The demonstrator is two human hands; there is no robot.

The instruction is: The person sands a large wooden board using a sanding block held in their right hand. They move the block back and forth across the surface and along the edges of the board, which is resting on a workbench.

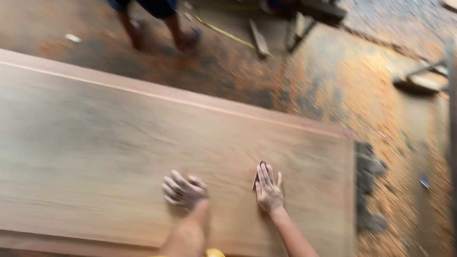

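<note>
Under right hand [269, 189], sandpaper [257, 176] mostly hidden.

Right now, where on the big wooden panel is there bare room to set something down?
Most of the wooden panel is bare: the whole stretch from the left hand to the frame's left edge. It is crowded only near its right end, where the right hand presses a small dark piece.

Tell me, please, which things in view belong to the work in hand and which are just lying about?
In use: wooden panel; small brown sanding piece under the right hand; left hand resting on the panel.
Lying about: wood offcut; yellow strip; metal bar.
</note>
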